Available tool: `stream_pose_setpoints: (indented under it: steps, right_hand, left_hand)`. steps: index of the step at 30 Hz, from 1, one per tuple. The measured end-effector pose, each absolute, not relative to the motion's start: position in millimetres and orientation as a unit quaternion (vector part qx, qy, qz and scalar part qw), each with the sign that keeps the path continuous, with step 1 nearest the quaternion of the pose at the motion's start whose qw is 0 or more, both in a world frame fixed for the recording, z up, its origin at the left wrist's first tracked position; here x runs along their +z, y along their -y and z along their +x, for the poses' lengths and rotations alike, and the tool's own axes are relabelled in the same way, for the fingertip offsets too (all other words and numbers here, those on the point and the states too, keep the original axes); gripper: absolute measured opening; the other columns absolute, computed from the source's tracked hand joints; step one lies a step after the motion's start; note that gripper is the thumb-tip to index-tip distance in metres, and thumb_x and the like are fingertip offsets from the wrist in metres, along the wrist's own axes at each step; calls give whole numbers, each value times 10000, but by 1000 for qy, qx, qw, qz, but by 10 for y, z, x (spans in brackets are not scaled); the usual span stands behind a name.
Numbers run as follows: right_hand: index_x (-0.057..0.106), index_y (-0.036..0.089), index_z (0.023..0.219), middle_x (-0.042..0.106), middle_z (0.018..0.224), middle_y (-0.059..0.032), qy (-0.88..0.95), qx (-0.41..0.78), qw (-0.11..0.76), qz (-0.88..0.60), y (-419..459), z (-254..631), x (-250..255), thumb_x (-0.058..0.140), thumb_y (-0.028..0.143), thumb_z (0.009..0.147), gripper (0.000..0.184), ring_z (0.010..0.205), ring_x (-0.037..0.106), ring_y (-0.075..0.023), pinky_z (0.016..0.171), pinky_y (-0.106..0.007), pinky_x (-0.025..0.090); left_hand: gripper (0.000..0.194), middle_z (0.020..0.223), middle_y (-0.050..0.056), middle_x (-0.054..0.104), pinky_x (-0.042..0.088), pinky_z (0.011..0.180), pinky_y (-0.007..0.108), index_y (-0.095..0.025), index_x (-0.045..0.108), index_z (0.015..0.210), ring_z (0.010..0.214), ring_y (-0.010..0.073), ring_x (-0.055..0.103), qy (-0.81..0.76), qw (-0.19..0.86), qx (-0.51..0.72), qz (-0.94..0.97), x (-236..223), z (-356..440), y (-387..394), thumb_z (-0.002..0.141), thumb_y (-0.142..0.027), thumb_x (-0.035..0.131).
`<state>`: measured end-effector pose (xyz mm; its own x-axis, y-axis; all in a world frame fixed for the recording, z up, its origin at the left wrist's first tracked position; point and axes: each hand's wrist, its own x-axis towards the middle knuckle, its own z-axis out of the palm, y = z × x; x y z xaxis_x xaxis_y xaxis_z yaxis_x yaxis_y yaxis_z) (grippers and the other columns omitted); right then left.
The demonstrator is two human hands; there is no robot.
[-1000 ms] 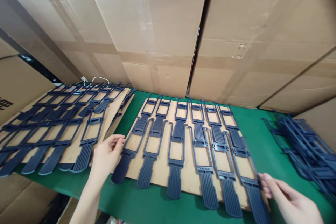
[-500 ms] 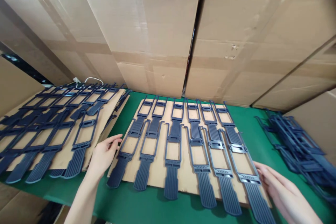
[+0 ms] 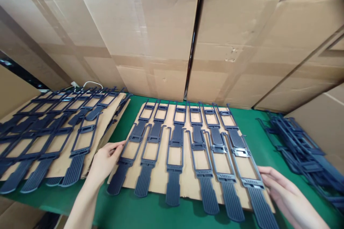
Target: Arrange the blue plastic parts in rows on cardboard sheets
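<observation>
A cardboard sheet [image 3: 188, 180] lies on the green table [image 3: 150, 213]. Two rows of dark blue plastic frame parts [image 3: 173, 189] with ribbed handles are laid out on it. My left hand [image 3: 106, 159] grips the sheet's left edge, thumb on top beside the leftmost part. My right hand [image 3: 285, 193] holds the sheet's right edge near the front corner, with its fingers against the rightmost part.
To the left, another cardboard sheet [image 3: 88, 143] carries several more of the same parts. A loose pile of blue parts [image 3: 298, 146] lies at the right. Large cardboard boxes [image 3: 150, 25] wall off the back of the table. A white cable [image 3: 90, 83] shows at the back left.
My right hand has slid further along the sheet's right edge. My left hand stays at the left edge. The view has shifted slightly, so everything sits a little more to the left.
</observation>
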<state>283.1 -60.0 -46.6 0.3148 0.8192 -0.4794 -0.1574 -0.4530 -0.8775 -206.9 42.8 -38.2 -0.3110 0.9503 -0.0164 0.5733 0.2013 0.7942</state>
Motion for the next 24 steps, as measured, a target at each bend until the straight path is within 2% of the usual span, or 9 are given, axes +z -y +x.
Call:
stream_pose_setpoints:
  steps: [3, 9, 14, 17, 20, 22, 24]
  right_hand:
    - [583, 204, 945, 668, 842, -52, 246, 548, 465, -650, 610, 2837, -525, 733, 450, 641, 419, 677, 614, -211, 563, -296, 508]
    - [600, 201, 950, 674, 920, -61, 221, 555, 485, -639, 627, 2835, -579, 763, 431, 601, 448, 777, 632, -224, 607, -270, 520]
    - [601, 197, 964, 676, 954, -74, 240, 549, 483, -638, 639, 2824, -588, 737, 419, 642, 415, 791, 645, -241, 596, -282, 533]
    - [602, 199, 984, 664, 1024, -77, 233, 551, 487, -637, 643, 2846, -621, 748, 395, 640, 422, 822, 646, -246, 615, -288, 546]
    - [614, 191, 964, 656, 1054, -77, 210, 549, 495, -640, 640, 2862, -648, 779, 377, 605, 435, 821, 645, -231, 626, -264, 551]
    - [619, 190, 962, 660, 1038, -73, 194, 550, 497, -643, 636, 2861, -653, 791, 372, 588, 450, 797, 645, -218, 601, -243, 546]
    - [616, 191, 986, 662, 1027, -70, 184, 550, 498, -645, 633, 2850, -647, 799, 368, 574, 484, 797, 647, -221, 601, -247, 548]
  left_hand:
    - [489, 946, 97, 697, 527, 777, 325, -179, 733, 826, 888, 270, 654, -735, 242, 336, 537, -334, -2020, -428, 612, -585, 564]
    - [509, 947, 112, 701, 488, 859, 342, -149, 715, 810, 926, 261, 639, -701, 298, 344, 549, -351, -1917, -485, 651, -603, 548]
    - [555, 934, 125, 695, 507, 711, 309, -118, 700, 874, 793, 224, 640, -714, 282, 340, 543, -393, -1953, -520, 680, -603, 511]
    - [517, 915, 114, 674, 493, 659, 293, -115, 679, 947, 721, 197, 609, -723, 249, 336, 551, -367, -1907, -450, 725, -551, 511]
    - [376, 989, 93, 607, 484, 784, 308, -155, 662, 987, 834, 189, 588, -684, 153, 325, 635, -313, -1735, -300, 831, -434, 463]
    - [304, 1084, 83, 554, 422, 951, 334, -196, 648, 1030, 1040, 203, 537, -622, 129, 293, 715, -300, -1598, -189, 878, -353, 436]
    - [272, 1146, 79, 512, 395, 990, 362, -228, 637, 1060, 1105, 215, 490, -596, 119, 257, 751, -325, -1498, -101, 885, -316, 448]
